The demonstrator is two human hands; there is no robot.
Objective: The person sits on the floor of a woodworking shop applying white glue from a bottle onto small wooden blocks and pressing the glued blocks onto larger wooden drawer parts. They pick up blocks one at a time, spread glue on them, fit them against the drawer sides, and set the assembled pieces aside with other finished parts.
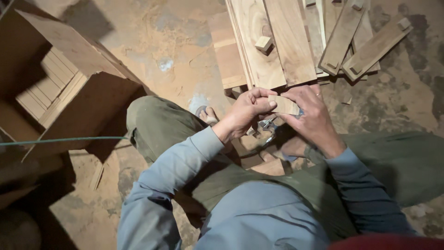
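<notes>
Both hands, left hand (245,113) and right hand (311,115), are pinching a small wood block (283,105) between their fingers over the lap, planks (277,41) lying at 12 o'clock, box (60,88) at 9 o'clock.

A dusty earthen floor (162,51) carries a stack of wooden planks (277,41), a wooden crate (60,88) and a green cord (60,140).

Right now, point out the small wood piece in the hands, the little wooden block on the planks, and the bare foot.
small wood piece (286,105), head view, its flat face between both hands.
little wooden block (263,43), head view, its top face.
bare foot (209,115), head view, the toes.
</notes>
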